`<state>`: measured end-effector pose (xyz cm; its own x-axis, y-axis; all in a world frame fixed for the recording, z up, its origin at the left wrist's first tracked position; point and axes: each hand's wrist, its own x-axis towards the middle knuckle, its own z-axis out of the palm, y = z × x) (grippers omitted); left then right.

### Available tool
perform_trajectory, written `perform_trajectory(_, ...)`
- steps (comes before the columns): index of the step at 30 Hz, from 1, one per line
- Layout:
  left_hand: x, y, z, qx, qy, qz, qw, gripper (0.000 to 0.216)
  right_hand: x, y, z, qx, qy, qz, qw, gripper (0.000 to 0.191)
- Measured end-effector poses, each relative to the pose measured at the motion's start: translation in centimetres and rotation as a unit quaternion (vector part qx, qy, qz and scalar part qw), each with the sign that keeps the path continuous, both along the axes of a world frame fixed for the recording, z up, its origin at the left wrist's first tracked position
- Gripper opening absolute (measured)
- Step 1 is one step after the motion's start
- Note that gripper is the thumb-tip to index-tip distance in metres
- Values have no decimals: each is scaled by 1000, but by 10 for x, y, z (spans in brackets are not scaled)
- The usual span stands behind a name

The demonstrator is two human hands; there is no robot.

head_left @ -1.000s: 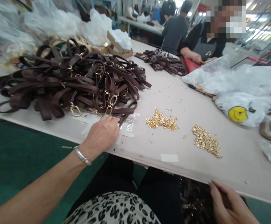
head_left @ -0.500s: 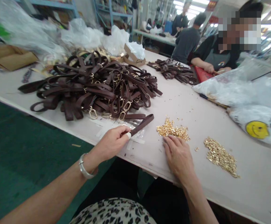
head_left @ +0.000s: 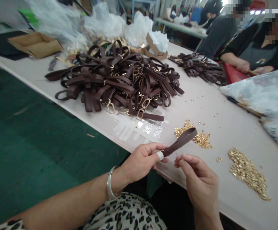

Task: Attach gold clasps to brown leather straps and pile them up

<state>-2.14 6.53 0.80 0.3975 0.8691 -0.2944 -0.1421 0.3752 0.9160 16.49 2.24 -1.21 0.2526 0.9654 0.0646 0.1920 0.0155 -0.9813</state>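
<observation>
My left hand (head_left: 145, 159), with white tape on its thumb, grips a looped dark brown leather strap (head_left: 181, 140) near the table's front edge. The loop points away to the upper right. Just right of the strap's held end, my right hand (head_left: 198, 175) is closed in a pinch; whatever is between its fingertips is too small to make out. Beyond the strap lies a pile of small gold metal pieces (head_left: 203, 140), partly covered by the loop. A second pile of small gold pieces (head_left: 248, 172) spreads to the right of my right hand.
A large heap of brown straps with gold rings (head_left: 119, 80) covers the table's left middle. Behind it are plastic bags (head_left: 107, 20) and an opened cardboard box (head_left: 34, 44). More straps (head_left: 198, 68) lie farther back. A co-worker's hands (head_left: 251, 67) are at a red tray (head_left: 235, 74).
My right hand has left the gold pieces and come back toward my left hand, its fingers now pinched. The held strap has moved right and nearer me. The view has turned.
</observation>
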Motion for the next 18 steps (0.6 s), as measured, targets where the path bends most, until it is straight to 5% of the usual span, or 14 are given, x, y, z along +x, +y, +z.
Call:
perform_trajectory(14,10,-13,-8,-3,-5,-44,999,32,-8,-10,-9,-74,96,20,992,17)
perform_trajectory(18,11,-19,-4,91,28,-30,995,34,-10,-12,-4,-22,27,19,999,12)
